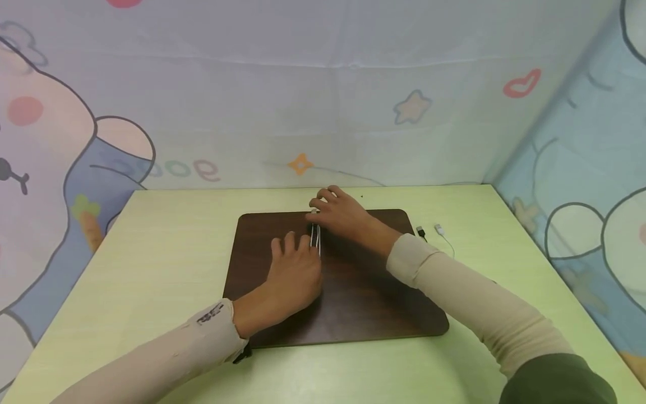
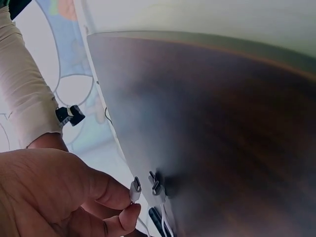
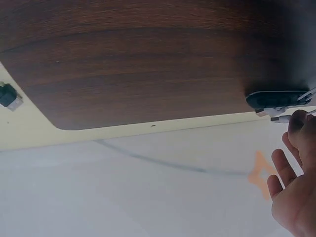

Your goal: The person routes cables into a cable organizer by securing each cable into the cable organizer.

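In the left wrist view my left hand (image 2: 64,192) pinches a small white cable connector (image 2: 136,186) with a metal tip between thumb and finger. My right hand (image 1: 340,212) is at the far edge of the dark wooden board (image 1: 373,292); its thumb and finger pinch a white USB plug (image 3: 281,119). Close by, a dark oblong holder (image 3: 276,99) lies at the board's edge with white plugs against it. Thin white cables (image 1: 315,238) run between my two hands. Another pair of connector ends (image 2: 156,187) shows beside the held connector.
Right of the board, a black USB plug (image 1: 420,231) and a white USB plug (image 1: 439,229) with a thin cable lie on the pale table (image 1: 166,252). A printed cloth (image 1: 252,112) hangs behind the table's back edge.
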Tool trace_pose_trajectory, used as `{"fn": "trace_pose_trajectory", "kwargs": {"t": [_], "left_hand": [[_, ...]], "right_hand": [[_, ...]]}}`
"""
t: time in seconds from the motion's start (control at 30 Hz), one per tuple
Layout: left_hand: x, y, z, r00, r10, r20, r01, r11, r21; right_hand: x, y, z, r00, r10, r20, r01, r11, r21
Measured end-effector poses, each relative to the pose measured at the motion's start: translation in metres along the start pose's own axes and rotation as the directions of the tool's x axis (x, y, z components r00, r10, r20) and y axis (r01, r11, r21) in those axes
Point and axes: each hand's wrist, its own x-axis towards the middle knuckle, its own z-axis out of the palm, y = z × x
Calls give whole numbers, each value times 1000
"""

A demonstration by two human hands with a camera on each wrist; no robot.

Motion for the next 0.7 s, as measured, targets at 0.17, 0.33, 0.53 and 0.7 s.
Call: {"fn": "trace_pose_trajectory", "kwargs": {"t": [0.17,0.33,0.53,0.7], "left_hand": [[5,4,1,998,-3,66,3,1000,-3],[11,10,4,997,9,70,-10,1000,9],[17,18,8,999,25,45,-26,999,28],[23,23,8,999,24,47,-25,999,39]], "right_hand": [[-4,2,1,1000,5,5,-5,999,-32],[-9,3,3,1000,2,-7,-2,998,-71],[-12,5,4,1000,4,-20,-6,995,-96],[-13,7,7,1000,24,4,-24,997,-75]]}}
